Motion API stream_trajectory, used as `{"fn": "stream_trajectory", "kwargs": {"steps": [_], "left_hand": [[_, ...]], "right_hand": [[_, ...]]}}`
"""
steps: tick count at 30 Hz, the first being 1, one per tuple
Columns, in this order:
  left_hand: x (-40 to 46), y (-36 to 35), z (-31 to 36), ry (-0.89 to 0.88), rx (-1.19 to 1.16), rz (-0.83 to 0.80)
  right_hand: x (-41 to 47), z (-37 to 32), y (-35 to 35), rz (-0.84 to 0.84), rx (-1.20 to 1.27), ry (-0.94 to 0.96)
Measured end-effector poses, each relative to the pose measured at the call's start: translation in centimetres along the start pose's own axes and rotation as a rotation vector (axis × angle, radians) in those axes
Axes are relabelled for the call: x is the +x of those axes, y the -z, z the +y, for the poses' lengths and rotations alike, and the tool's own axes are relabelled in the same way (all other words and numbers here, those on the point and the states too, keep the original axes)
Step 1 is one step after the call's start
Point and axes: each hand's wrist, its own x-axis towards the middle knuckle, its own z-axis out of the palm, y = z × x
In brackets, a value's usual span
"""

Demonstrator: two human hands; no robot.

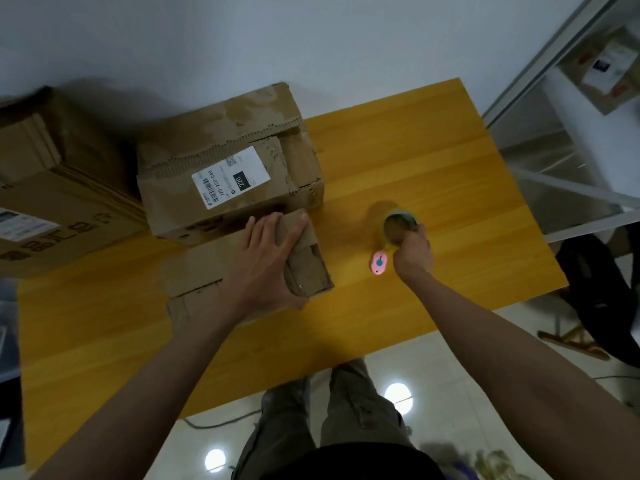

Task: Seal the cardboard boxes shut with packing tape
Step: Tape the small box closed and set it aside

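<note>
A small flat cardboard box (207,271) lies on the yellow table (433,174) in front of me. My left hand (266,261) rests flat on its top flaps near the right end, fingers straight. To the right stands a roll of packing tape (398,225). My right hand (414,252) grips the roll's near rim. A larger worn box (225,164) with a white shipping label stands just behind the small box.
A pink box cutter (378,263) lies on the table just left of my right hand. A big printed carton (52,202) fills the left end. A white shelf frame (561,188) stands to the right, with a dark bag (602,292) on the floor.
</note>
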Motion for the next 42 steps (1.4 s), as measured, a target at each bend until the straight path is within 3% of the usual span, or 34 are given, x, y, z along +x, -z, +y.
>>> {"fn": "stream_trajectory", "kwargs": {"steps": [8,11,15,19,21,28,33,39,42], "left_hand": [[-0.8,-0.1,0.3,0.040,-0.005,-0.073],[-0.5,2.2,1.3,0.110,-0.167,-0.066],[0.3,7.7,2.9,0.181,-0.522,0.220],[0.6,12.8,3.0,0.249,-0.633,0.517],[0.2,14.6,2.8,0.287,-0.667,0.579],[-1.4,17.1,1.2,0.367,-0.645,0.581],[-2.2,17.7,0.4,0.420,-0.658,0.492],[-3.0,19.0,-0.4,0.454,-0.642,0.326],[-2.9,19.5,-0.4,0.491,-0.574,0.232]], "right_hand": [[-0.7,-1.1,3.3,0.065,0.319,0.198],[-3.3,-3.7,5.8,0.112,0.456,0.312],[-8.2,-8.0,9.2,0.116,0.599,0.515],[-12.6,-11.9,12.2,0.077,0.743,0.674],[-13.8,-13.3,13.0,0.060,0.752,0.748],[-15.8,-15.7,14.1,0.077,0.686,0.880],[-16.5,-16.2,13.2,0.220,0.569,0.986],[-17.9,-16.2,12.1,0.007,0.496,1.129],[-18.1,-16.2,10.9,0.072,0.263,1.140]]}}
